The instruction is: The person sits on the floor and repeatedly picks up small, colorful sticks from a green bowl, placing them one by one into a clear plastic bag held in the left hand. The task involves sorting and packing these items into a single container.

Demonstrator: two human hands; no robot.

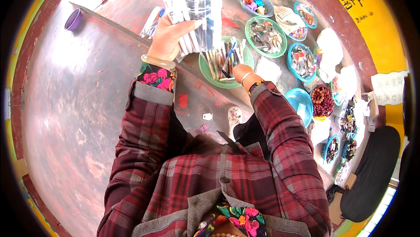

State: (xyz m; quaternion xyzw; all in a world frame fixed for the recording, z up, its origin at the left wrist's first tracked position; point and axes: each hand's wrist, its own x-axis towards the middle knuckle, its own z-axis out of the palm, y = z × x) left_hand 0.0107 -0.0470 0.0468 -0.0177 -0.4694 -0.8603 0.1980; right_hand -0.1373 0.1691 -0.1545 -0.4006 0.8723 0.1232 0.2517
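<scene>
My left hand grips a clear zip bag full of pens, its thumb lying across the front. The bag is held up over the far side of a green basin. Inside that basin lie several loose pens, with a blue pen leaning across them. My right hand is at the basin's right edge, beside the pens. Its fingers look closed; whatever they hold is hidden. Another bundle of pens shows behind my left hand.
Right of the basin are a green basin of metal pieces, a blue basin of metal pieces, a light blue basin and dark red beads. White papers lie close to my right wrist. A purple bucket stands far left.
</scene>
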